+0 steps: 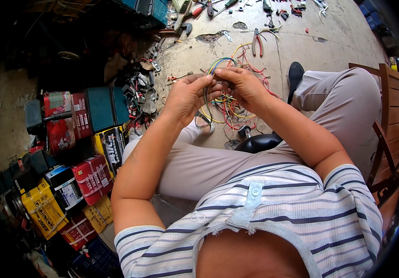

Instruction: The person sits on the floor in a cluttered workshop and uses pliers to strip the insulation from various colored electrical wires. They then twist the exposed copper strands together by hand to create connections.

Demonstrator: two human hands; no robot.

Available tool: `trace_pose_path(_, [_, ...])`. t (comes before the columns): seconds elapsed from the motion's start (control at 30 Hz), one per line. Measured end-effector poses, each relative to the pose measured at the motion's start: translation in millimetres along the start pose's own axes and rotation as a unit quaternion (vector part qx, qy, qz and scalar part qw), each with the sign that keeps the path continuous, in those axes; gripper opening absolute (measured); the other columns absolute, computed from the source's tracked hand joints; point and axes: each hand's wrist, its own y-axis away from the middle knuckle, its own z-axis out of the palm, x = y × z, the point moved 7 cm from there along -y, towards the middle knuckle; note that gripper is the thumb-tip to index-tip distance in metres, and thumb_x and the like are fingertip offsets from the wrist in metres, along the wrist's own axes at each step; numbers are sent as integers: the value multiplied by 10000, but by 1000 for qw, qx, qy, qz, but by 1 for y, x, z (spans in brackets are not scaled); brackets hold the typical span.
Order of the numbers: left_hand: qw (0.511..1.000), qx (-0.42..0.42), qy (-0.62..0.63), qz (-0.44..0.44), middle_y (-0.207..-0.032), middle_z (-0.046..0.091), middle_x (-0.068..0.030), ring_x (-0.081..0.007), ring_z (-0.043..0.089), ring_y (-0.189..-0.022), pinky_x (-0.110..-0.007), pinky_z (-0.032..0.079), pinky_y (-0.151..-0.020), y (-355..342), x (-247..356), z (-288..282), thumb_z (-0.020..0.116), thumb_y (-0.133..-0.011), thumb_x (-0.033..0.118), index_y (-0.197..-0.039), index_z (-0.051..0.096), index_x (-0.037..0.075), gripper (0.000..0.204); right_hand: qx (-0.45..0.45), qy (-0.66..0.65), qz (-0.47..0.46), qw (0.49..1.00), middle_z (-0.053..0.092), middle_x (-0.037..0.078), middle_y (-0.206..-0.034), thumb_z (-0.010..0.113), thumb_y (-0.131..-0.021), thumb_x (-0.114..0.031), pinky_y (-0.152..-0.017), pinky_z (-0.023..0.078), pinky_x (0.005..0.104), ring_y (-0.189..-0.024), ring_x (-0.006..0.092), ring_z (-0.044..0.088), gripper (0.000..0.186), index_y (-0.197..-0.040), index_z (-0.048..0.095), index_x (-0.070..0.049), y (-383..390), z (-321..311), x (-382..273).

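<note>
My left hand (188, 95) and my right hand (245, 88) meet above the floor, thumbs and fingers pinched on a small bundle of thin electrical wires (221, 60). Green, blue and yellow strands arch over the fingertips, and a darker length hangs in a loop below my left hand. Where the fingers close, they cover the wires, so any joint there is hidden. Beneath and behind the hands lies a tangled pile of red, yellow and green wires (233, 110) on the floor.
Red-handled pliers (258, 44) lie beyond the wires, with a brush (182, 17) and screwdrivers (210, 9) farther off. Scrap parts (141, 95) line the left side. Boxed goods (92, 178) stack at left. A wooden chair (394, 106) stands at right, a black round seat (257, 143) between my legs.
</note>
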Motion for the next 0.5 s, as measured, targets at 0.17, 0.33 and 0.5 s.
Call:
trace_pose_path(0.17, [998,49,-23,41,-904,648,-121,-218,647,-873,-376,528,-854,-12,6,-27,565,-892,125,-956,589,-32,171,9,63,-22,998,647,31,-832,570,-885,-191,-645,472,212,-726,89,589,184,-938,626,-24,-11,-13,-18])
trace_pose_path(0.33, [983,130,3,131,-905,629,-105,-204,631,-846,-353,547,-799,-9,40,-56,580,-908,153,-958,587,-20,179,116,75,-201,970,632,44,-828,536,-886,-208,-610,466,243,-642,111,543,212,-930,644,-31,14,-20,-104])
trace_pose_path(0.5, [969,167,32,176,-916,634,-135,-213,641,-801,-334,566,-701,-12,59,-96,602,-887,113,-978,592,-48,185,41,18,-261,964,394,-55,-601,491,-908,-127,-449,323,200,-500,66,395,115,-796,515,-117,20,-35,-138])
